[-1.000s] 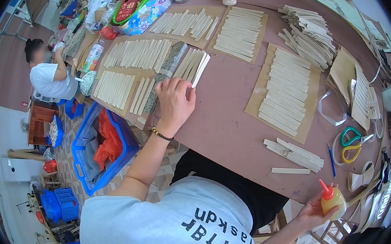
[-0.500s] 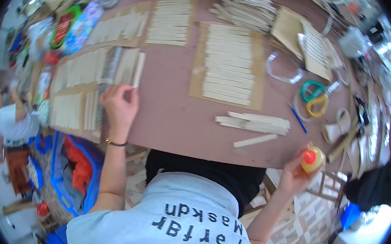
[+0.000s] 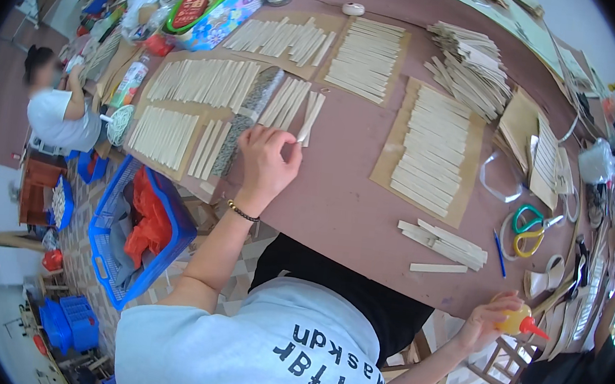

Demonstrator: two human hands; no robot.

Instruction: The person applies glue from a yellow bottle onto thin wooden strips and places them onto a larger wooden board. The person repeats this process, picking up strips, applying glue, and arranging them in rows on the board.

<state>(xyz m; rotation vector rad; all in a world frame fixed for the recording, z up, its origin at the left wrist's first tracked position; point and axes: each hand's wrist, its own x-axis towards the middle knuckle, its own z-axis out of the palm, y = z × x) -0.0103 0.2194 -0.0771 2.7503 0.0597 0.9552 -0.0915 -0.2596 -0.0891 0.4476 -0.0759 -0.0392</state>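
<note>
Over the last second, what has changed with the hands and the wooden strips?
Little. The left hand stays on the strips at the near end of the row, fingers now curled over one strip's end. The right hand still holds the yellow glue bottle off the table edge. The view swung; the strips on cardboard and scissors lie unmoved.

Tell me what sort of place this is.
Probably a small craft workshop: rows of pale wooden strips laid out on cardboard sheets, a glue bottle in the right hand, and scissors on the worktable.

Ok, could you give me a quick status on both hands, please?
Left hand pinching a wooden strip on the table. Right hand holding a glue bottle off the edge.
</note>
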